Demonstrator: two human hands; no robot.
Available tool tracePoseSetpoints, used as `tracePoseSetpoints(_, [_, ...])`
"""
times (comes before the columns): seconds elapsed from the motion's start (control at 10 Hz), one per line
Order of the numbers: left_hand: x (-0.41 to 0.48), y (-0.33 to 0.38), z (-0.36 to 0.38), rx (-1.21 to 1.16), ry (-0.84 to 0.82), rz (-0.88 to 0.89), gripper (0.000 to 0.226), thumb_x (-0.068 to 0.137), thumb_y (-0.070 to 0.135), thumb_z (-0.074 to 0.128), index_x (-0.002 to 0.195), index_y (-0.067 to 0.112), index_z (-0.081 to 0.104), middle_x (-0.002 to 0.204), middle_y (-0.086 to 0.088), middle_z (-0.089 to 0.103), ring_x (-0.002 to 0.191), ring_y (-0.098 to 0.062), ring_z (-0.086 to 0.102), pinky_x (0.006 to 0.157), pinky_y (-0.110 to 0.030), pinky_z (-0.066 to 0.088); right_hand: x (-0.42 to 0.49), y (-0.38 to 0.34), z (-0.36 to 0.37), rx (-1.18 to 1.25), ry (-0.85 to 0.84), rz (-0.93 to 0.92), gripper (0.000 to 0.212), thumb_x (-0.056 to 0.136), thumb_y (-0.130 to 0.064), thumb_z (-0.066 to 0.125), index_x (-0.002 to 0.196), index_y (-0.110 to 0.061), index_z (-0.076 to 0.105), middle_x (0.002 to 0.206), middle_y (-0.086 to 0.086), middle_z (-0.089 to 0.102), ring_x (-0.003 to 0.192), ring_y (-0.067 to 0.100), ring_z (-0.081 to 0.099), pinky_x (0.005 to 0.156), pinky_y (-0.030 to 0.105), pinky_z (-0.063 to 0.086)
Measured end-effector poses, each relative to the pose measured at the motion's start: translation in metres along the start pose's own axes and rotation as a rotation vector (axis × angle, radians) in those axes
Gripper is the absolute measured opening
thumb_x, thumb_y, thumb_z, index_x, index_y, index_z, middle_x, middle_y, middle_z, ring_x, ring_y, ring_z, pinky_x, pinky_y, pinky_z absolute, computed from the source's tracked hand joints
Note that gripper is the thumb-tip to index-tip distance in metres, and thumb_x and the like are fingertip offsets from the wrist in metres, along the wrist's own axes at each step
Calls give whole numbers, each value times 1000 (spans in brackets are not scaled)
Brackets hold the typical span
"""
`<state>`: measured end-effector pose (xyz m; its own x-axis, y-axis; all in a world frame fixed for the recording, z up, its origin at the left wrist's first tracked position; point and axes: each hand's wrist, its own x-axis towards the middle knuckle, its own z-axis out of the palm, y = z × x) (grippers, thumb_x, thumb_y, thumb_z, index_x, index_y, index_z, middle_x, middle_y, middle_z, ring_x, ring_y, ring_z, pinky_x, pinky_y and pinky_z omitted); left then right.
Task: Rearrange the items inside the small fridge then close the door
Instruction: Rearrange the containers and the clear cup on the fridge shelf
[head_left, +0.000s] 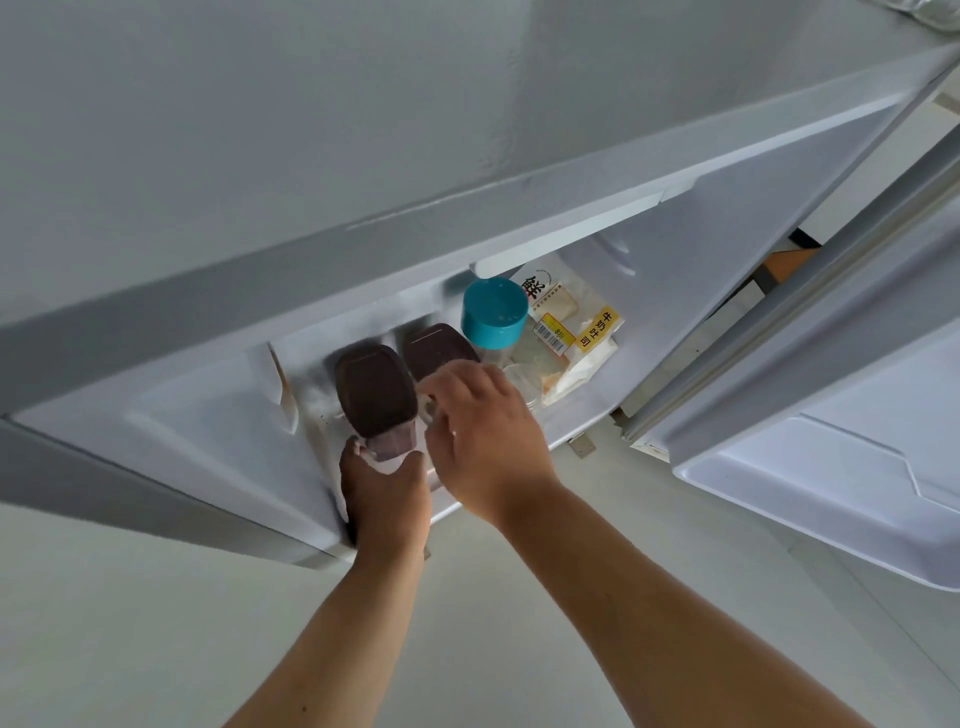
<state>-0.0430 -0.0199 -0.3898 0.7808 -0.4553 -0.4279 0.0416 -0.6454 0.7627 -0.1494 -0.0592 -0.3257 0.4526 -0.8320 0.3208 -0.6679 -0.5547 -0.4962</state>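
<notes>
I look down into the small white fridge (208, 415), whose door (831, 467) stands open to the right. Two clear containers with dark brown lids sit side by side inside. My left hand (387, 499) grips the front of the left brown-lidded container (374, 389). My right hand (483, 436) reaches over the right brown-lidded container (434, 348), fingers curled at its front; what they touch is hidden. Behind them stands a clear jar with a teal lid (493, 312). A bagged bread loaf (571, 322) lies at the back right.
A small clear glass or jar (524, 382) sits just right of my right hand, in front of the bread. The fridge's grey top (311, 130) overhangs the compartment. Pale floor (156, 623) lies below. A brown object (784, 262) shows behind the door hinge.
</notes>
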Motion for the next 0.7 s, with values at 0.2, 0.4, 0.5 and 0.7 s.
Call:
tracePoseSetpoints(0.2, [-25,-10,8,-270,-358,-90,37,75,35,61,109,20,64,110,-10,73,106,-36,69,98,-56,56,-28,77,-16,337,232,954,13,93,-40,56,92,-27,55,94,-10,63,85,16,61,68,33,45])
tracePoseSetpoints(0.4, [-18,2,21,-226,-198,-65,18,81,36,61,91,20,63,93,0,71,97,-32,69,85,-42,52,-19,98,-11,489,24,1081,59,98,-60,52,103,-3,65,92,25,68,86,39,70,81,58,60])
tracePoseSetpoints(0.5, [-15,2,17,-269,-29,-160,38,84,29,66,118,14,59,124,-6,66,102,-31,66,87,-45,54,-13,96,-9,496,37,1084,51,99,-61,50,98,-11,63,95,21,68,90,36,69,83,56,60])
tracePoseSetpoints(0.7, [-22,0,14,-276,-26,-133,45,84,27,70,125,18,54,133,-4,61,102,-29,65,91,-46,55,-5,92,-4,540,40,1048,41,101,-60,48,87,-22,56,88,11,66,83,30,67,77,50,60])
